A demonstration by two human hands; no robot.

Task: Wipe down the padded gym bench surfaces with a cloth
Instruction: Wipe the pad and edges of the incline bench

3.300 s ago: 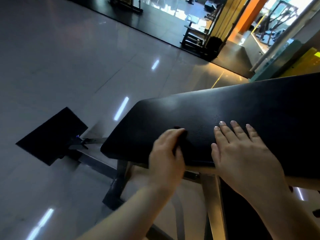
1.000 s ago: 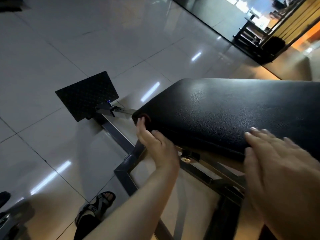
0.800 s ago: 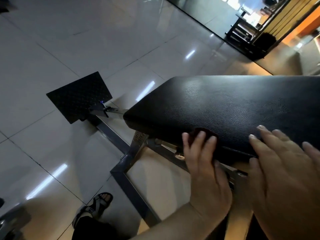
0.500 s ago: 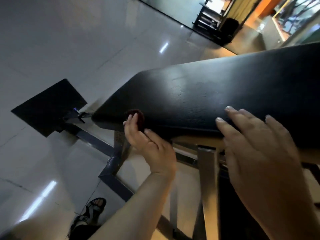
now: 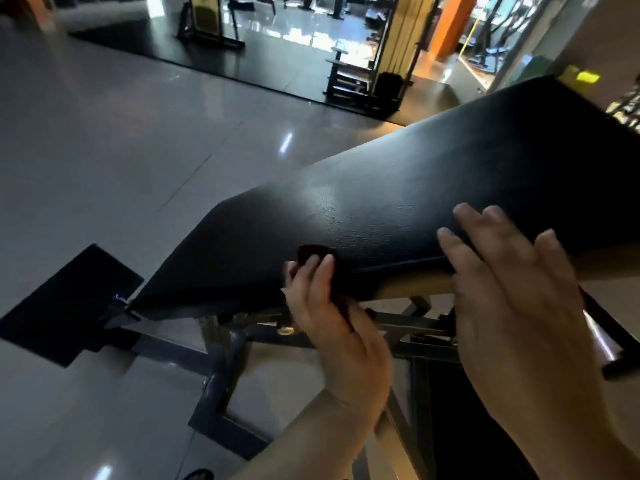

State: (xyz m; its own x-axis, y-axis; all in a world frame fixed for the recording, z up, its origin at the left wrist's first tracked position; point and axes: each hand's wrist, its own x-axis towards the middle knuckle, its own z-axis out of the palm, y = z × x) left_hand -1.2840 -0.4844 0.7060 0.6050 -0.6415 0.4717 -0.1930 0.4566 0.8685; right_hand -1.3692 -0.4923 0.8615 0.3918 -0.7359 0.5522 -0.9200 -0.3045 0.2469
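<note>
The black padded bench pad slants up from lower left to upper right across the view. My left hand presses a small dark red cloth against the pad's near side edge, fingers wrapped over most of the cloth. My right hand lies flat with fingers spread on the near edge of the pad further right, holding nothing. The wooden underside of the pad shows between the two hands.
The bench's dark metal frame runs under the pad to a black textured foot plate on the glossy tiled floor. A sandalled foot shows at the bottom edge. Racks and gym machines stand at the back.
My left hand with the cloth has slid right along the pad's near edge, back toward my right hand. The view has tilted up, showing more of the room.
</note>
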